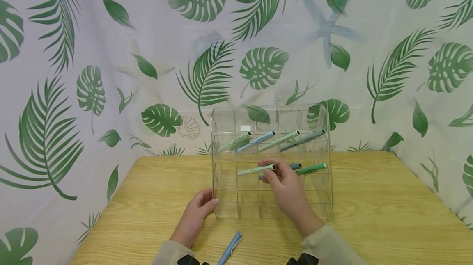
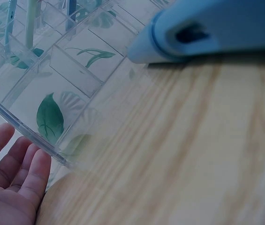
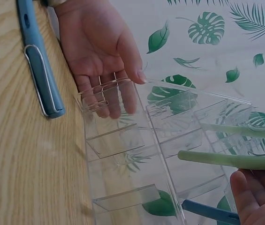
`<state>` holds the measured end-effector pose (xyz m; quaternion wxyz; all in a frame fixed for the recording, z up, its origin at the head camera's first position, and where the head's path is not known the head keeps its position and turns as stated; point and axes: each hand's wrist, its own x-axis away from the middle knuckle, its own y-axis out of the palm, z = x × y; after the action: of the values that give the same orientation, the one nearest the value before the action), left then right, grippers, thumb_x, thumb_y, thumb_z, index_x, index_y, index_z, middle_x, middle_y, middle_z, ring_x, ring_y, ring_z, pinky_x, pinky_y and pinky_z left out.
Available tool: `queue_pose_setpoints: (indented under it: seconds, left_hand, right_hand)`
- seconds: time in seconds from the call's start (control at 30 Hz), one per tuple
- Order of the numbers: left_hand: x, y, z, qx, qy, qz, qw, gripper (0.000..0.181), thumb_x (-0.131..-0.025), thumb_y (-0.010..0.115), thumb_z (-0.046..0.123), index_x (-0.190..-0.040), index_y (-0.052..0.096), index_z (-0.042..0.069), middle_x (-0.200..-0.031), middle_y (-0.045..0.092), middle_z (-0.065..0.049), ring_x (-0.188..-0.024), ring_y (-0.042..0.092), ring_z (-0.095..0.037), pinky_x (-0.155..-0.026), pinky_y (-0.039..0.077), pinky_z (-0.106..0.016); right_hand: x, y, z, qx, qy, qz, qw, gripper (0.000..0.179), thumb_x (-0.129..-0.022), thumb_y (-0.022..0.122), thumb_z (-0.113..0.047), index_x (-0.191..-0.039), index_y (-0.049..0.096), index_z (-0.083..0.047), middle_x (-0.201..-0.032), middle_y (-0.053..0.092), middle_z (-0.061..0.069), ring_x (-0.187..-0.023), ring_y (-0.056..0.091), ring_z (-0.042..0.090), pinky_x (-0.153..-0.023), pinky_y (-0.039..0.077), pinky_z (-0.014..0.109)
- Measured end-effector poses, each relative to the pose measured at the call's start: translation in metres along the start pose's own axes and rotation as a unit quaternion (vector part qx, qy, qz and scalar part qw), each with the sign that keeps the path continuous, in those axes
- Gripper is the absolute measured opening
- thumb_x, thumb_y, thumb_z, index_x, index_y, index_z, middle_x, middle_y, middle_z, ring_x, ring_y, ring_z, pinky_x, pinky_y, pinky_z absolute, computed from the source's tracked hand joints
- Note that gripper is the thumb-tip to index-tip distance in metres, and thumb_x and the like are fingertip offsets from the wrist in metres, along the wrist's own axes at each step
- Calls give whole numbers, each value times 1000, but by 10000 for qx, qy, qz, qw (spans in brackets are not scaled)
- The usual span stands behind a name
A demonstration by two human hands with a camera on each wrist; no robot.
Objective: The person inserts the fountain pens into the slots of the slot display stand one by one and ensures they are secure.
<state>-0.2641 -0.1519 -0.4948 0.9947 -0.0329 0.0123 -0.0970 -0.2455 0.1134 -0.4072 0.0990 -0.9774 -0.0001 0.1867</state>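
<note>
A clear acrylic pen rack (image 1: 226,196) stands on the table. My left hand (image 1: 197,211) holds its left edge, the thumb in front and the fingers behind the side panel. My right hand (image 1: 286,185) pinches a pale green pen (image 1: 255,170) between thumb and fingers at a middle tier; the right wrist view shows this pen (image 3: 216,158) lying across the compartments. Beside that hand, a dark blue pen (image 1: 295,166) is partly hidden behind the fingers, and a bright green pen (image 1: 312,168) lies to its right.
Higher in the rack lie several pens, among them a light blue pen (image 1: 256,142) and a dark green pen (image 1: 303,140). On the wooden table (image 1: 384,215), in front of the rack, is a blue pen (image 1: 230,249). A leaf-patterned curtain (image 1: 262,19) hangs behind.
</note>
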Motion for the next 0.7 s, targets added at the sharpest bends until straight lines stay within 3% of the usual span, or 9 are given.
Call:
queue_pose_setpoints:
  seconds: [0.17,0.37,0.7]
  left_hand:
    - [0,0,0,6,14,3,10000,54,-103,61,29,-148,47,2,-142,54,-15,-127,51,-25,-107,42,-47]
    - [0,0,0,18,-20,-7,10000,53,-104,60,27,-148,46,2,-142,53,-15,-128,51,-26,-107,42,-47]
    - [-1,-1,-1,-20,-82,13,10000,52,-103,61,28,-148,47,4,-143,53,-14,-129,50,-27,-108,41,-49]
  right_hand:
    - [-1,1,2,107,-54,-54,9999,24,-108,51,-15,-131,59,-15,-131,59,3,-113,62,27,-91,56,38]
    - [-2,2,3,278,-72,-133,9995,30,-108,51,-16,-138,54,-17,-132,58,0,-117,61,18,-92,55,32]
    - [-2,2,1,225,-41,-226,9995,42,-108,52,-19,-150,45,-14,-136,57,0,-119,60,16,-94,53,30]
